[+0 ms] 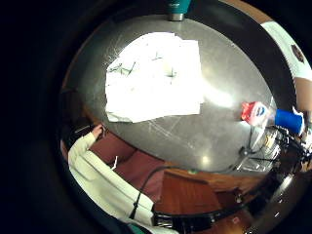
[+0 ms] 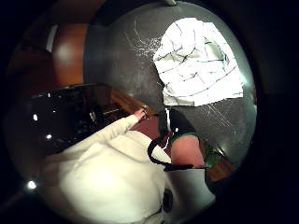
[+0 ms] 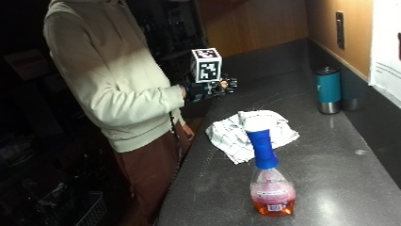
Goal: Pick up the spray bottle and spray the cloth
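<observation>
Nearest the outside camera stood the spray bottle [image 3: 270,188], upright on the dark counter [image 3: 325,165], its clear body holding orange liquid under a blue neck and a white head. From my remote seat I saw the gloved right hand [image 3: 210,88] raised in the air over the counter's near edge, well apart from the bottle and holding nothing; its fingers reached forward, relaxed and uncurled. Below and beyond that hand lay the cloth [image 3: 251,132], a white checked towel crumpled flat on the counter, just behind the bottle as the outside view showed it. Both palm views looked down on that same cloth [image 1: 153,75] [image 2: 198,63] spread on the grey surface, and the little-finger view caught the bottle [image 1: 270,116] off to one side of it. Farther back, by the wall, a teal tumbler [image 3: 327,90] stood upright. The bare hand hung by the person's thigh.
</observation>
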Demonstrator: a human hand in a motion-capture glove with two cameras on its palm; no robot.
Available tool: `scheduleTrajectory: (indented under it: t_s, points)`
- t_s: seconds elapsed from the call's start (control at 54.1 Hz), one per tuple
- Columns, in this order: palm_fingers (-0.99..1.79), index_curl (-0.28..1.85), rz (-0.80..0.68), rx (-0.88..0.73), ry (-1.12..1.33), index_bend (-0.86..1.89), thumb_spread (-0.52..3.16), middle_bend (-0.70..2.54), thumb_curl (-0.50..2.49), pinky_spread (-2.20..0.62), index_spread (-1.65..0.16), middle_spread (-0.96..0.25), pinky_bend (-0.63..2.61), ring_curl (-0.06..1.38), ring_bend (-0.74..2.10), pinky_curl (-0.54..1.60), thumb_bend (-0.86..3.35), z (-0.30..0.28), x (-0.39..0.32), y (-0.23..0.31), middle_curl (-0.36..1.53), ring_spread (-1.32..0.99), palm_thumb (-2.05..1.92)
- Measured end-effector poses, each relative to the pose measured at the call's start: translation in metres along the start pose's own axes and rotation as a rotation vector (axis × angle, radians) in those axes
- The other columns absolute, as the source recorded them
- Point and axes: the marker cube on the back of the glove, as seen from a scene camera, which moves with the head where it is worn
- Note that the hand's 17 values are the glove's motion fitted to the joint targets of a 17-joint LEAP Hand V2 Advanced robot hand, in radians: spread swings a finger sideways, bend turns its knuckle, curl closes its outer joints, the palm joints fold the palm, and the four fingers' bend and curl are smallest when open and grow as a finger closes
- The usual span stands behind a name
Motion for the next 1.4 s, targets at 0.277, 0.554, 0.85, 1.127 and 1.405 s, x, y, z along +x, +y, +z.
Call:
scheduleTrajectory:
  t_s: [0.277, 0.554, 0.85, 1.127, 1.405]
  points:
    - [0.03, 0.2, -0.028, 0.076, -0.006, 0.26, 0.82, 0.18, 0.26, 0.17, -0.37, 0.0, 0.35, 0.06, 0.19, 0.18, 0.25, -0.007, 0.014, 0.009, 0.13, 0.06, 0.66]
    - [0.07, 0.28, -0.035, 0.262, -0.043, 0.24, 0.92, 0.17, 0.35, 0.19, -0.39, 0.0, 0.34, 0.12, 0.2, 0.24, 0.14, -0.008, 0.037, 0.032, 0.18, 0.05, 0.76]
    - [0.15, 0.31, 0.068, 0.484, -0.118, 0.19, 0.94, 0.18, 0.42, 0.18, -0.38, 0.0, 0.3, 0.17, 0.21, 0.28, 0.04, -0.016, 0.078, 0.063, 0.23, 0.02, 0.83]
    - [0.2, 0.3, 0.172, 0.604, -0.182, 0.14, 0.94, 0.19, 0.47, 0.13, -0.37, -0.01, 0.34, 0.22, 0.26, 0.31, -0.02, -0.016, 0.113, 0.087, 0.26, -0.01, 0.88]
    - [0.2, 0.26, 0.298, 0.75, -0.282, 0.12, 0.93, 0.2, 0.5, 0.1, -0.35, 0.0, 0.36, 0.25, 0.32, 0.34, -0.03, -0.014, 0.152, 0.102, 0.29, -0.02, 0.86]
